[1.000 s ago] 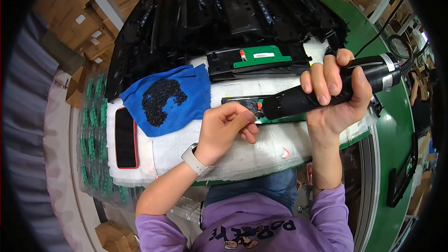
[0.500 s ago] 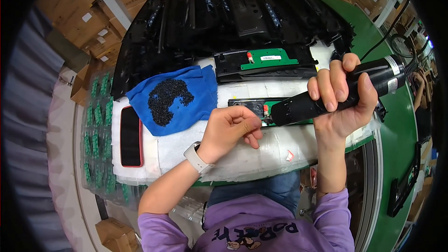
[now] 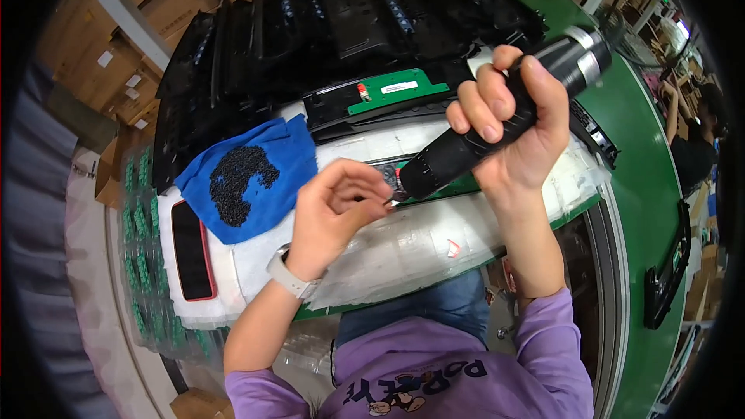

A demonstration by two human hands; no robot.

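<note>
My right hand [image 3: 521, 128] is wrapped round a thick black electric screwdriver [image 3: 454, 157], which slants down to the left. Its tip comes down at the left part of a green circuit board [image 3: 464, 185] set in a long black housing that lies on the white padded surface. Beside the tip, my left hand [image 3: 330, 213] is closed, with thumb and forefinger pinched together; what they hold, if anything, is too small to make out. To its left, a pile of small black screws [image 3: 233, 182] lies on a blue cloth [image 3: 289, 143].
Behind sits a second black housing with a green board [image 3: 400, 87]. A large stack of black plastic parts [image 3: 334, 27] fills the back. A red-edged phone [image 3: 192, 252] lies front left, next to clear trays of small green boards [image 3: 140, 264]. Cardboard boxes [image 3: 93, 70] stand beyond.
The whole view has shifted and turned a little. The screwdriver now tilts more steeply, its tip still near the board's left part. My left hand stays pinched beside the tip.
</note>
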